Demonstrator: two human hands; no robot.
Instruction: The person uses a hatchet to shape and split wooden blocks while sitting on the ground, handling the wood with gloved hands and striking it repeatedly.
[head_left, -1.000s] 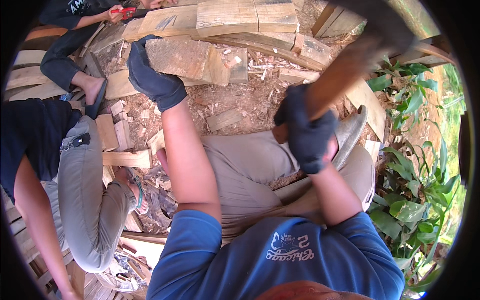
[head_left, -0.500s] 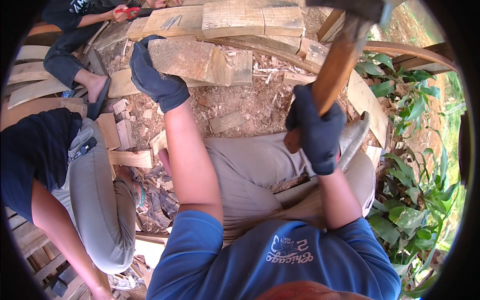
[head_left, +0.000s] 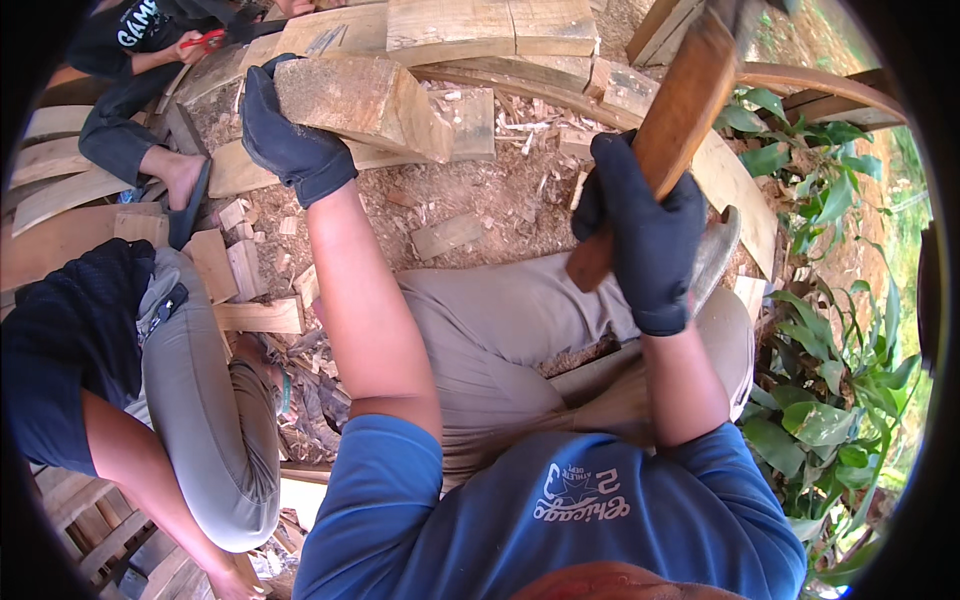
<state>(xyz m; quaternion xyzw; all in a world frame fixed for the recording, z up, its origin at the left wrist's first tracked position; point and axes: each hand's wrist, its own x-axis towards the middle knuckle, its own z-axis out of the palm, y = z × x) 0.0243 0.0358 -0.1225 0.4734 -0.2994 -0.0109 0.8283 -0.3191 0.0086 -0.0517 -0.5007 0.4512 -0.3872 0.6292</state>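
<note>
The gloved left hand (head_left: pixel 290 140) is clamping its fingers over the end of a wooden block (head_left: pixel 365 100) lying on the chip-strewn ground (head_left: pixel 470 190). The right hand (head_left: pixel 645 225) is gripping a raised wooden handle (head_left: pixel 665 130), fist closed tight.

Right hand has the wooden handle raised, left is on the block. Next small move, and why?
Probably bring the handle down toward the free end of the wood block, away from the glove. The right hand grips the handle low and holds it lifted, its head out of view. The left hand steadies the block's left end, so the block's right end is bare.
</note>
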